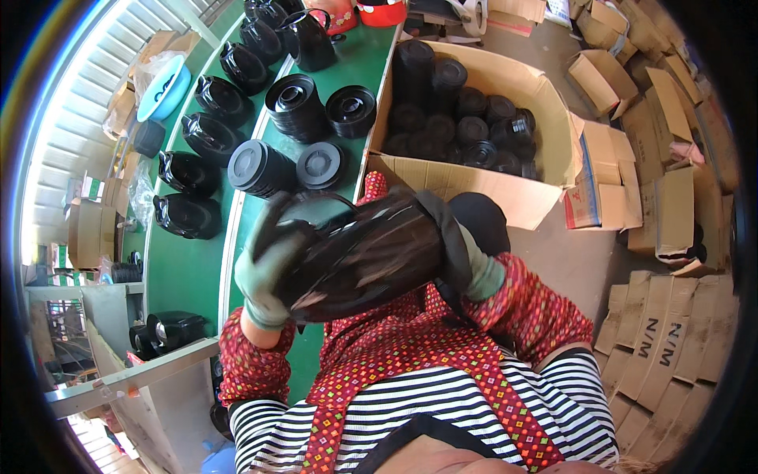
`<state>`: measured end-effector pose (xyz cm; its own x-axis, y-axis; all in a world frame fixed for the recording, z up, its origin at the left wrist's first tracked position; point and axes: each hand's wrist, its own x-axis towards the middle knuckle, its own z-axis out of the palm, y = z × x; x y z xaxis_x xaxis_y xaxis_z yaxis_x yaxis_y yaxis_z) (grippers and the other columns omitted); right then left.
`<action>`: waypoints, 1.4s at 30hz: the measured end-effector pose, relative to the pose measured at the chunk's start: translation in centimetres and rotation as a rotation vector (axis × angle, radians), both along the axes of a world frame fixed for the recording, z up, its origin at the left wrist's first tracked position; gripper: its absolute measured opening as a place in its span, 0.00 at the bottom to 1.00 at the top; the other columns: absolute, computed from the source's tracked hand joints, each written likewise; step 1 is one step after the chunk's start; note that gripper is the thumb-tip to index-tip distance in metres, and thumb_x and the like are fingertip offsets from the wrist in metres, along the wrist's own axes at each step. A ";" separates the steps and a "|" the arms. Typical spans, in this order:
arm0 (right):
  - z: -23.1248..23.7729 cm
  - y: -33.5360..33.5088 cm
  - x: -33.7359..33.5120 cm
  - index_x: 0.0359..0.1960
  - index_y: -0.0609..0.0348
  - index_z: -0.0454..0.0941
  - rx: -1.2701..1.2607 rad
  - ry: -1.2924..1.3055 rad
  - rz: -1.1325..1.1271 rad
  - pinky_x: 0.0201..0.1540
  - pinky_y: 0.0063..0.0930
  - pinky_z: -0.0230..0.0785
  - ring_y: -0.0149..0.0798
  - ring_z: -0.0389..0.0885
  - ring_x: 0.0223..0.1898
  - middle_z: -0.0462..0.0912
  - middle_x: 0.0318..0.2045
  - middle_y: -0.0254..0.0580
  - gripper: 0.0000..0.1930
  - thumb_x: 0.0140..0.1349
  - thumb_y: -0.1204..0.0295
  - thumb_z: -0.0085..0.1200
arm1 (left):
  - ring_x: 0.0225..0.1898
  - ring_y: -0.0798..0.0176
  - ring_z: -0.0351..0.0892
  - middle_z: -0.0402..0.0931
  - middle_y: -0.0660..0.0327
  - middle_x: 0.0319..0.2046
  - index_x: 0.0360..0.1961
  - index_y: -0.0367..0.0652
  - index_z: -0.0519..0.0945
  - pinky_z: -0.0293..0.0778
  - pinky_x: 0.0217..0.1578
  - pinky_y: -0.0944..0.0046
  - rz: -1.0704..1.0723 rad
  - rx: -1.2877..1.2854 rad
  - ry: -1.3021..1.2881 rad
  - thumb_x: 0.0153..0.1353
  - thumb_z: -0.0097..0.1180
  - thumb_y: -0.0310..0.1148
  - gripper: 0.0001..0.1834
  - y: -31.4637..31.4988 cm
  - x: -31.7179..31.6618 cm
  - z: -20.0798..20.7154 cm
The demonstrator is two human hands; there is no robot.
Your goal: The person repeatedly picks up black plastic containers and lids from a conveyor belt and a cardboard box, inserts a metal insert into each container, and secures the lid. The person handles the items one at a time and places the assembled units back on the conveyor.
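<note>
A glossy black jug lies sideways in front of my chest, blurred by motion. My left hand, in a grey-green and black glove, grips its left end beside what looks like a curved handle. Around the right end is my right hand, its glove black with a green cuff. The fingers of both hands are partly smeared or hidden. Just beyond my left hand, stacks of round black lids stand on the green table, with black ring-shaped parts stacked behind them.
Several black jugs line the table's left side, and another jug stands at the far end. An open cardboard box of black cylindrical parts sits right of the table. Cardboard boxes are piled at right. A blue basin is at far left.
</note>
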<state>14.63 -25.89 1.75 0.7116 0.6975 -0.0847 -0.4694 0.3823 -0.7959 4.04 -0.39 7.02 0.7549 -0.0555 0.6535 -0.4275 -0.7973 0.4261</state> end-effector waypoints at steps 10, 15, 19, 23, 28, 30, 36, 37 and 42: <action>0.4 -2.8 1.1 0.81 0.67 0.55 0.018 -1.173 -0.167 0.81 0.48 0.48 0.58 0.49 0.83 0.51 0.82 0.61 0.45 0.74 0.49 0.56 | 0.56 0.48 0.87 0.80 0.43 0.63 0.64 0.35 0.79 0.83 0.62 0.48 -0.270 -0.468 0.594 0.63 0.72 0.40 0.32 1.1 -1.1 -9.2; -8.7 -0.8 0.8 0.74 0.63 0.66 0.114 0.384 -0.085 0.73 0.42 0.68 0.44 0.75 0.70 0.72 0.72 0.53 0.34 0.79 0.50 0.50 | 0.53 0.46 0.90 0.79 0.37 0.62 0.49 0.34 0.88 0.85 0.54 0.55 0.001 -0.098 0.246 0.53 0.76 0.28 0.22 -1.5 1.4 0.6; -6.4 -1.5 0.1 0.78 0.58 0.62 0.083 0.071 -0.012 0.73 0.37 0.67 0.40 0.77 0.68 0.75 0.71 0.47 0.30 0.83 0.52 0.41 | 0.54 0.47 0.90 0.80 0.37 0.63 0.49 0.32 0.88 0.84 0.54 0.57 -0.019 -0.153 0.332 0.53 0.75 0.28 0.21 -0.6 1.3 1.1; -1.9 -1.6 0.2 0.78 0.53 0.64 -0.084 -0.559 -0.181 0.75 0.49 0.61 0.54 0.66 0.74 0.63 0.77 0.58 0.40 0.72 0.44 0.56 | 0.61 0.52 0.84 0.83 0.45 0.61 0.65 0.34 0.80 0.81 0.64 0.48 -0.330 -0.975 0.565 0.64 0.71 0.37 0.31 1.0 -1.2 -7.1; 4.6 -2.7 1.9 0.69 0.52 0.77 -0.070 -1.523 0.044 0.75 0.71 0.52 0.75 0.56 0.76 0.58 0.77 0.68 0.47 0.50 0.40 0.74 | 0.72 0.51 0.71 0.66 0.51 0.75 0.78 0.45 0.64 0.69 0.73 0.49 -0.599 -1.175 0.925 0.72 0.65 0.45 0.39 -1.7 -1.3 -12.5; 4.3 -2.4 2.1 0.68 0.52 0.77 -0.052 -1.505 -0.021 0.74 0.70 0.54 0.75 0.61 0.75 0.63 0.75 0.70 0.46 0.53 0.38 0.72 | 0.72 0.54 0.72 0.67 0.53 0.74 0.78 0.47 0.63 0.70 0.73 0.52 -0.553 -0.977 0.907 0.72 0.65 0.43 0.39 -2.4 -1.3 -12.8; 1.8 -1.6 1.8 0.65 0.60 0.78 -0.061 -1.190 -0.302 0.73 0.52 0.62 0.63 0.70 0.71 0.68 0.72 0.62 0.34 0.62 0.51 0.68 | 0.69 0.55 0.76 0.71 0.48 0.71 0.75 0.38 0.68 0.75 0.68 0.49 -0.343 -1.760 0.966 0.73 0.61 0.41 0.34 -2.7 1.2 -8.5; 1.3 -0.9 0.8 0.66 0.63 0.75 0.013 -0.925 -0.324 0.73 0.47 0.63 0.56 0.71 0.71 0.70 0.71 0.61 0.32 0.68 0.53 0.63 | 0.66 0.55 0.78 0.74 0.47 0.69 0.73 0.36 0.71 0.78 0.66 0.49 -0.323 -1.585 0.899 0.71 0.64 0.40 0.34 -1.1 0.8 -10.6; -2.9 -0.1 -0.6 0.66 0.66 0.73 0.056 -0.400 -0.389 0.73 0.40 0.65 0.45 0.73 0.69 0.72 0.69 0.53 0.24 0.78 0.60 0.48 | 0.49 0.61 0.88 0.89 0.53 0.51 0.57 0.31 0.83 0.85 0.52 0.60 -0.214 -1.159 0.695 0.61 0.70 0.33 0.25 2.2 0.3 -8.9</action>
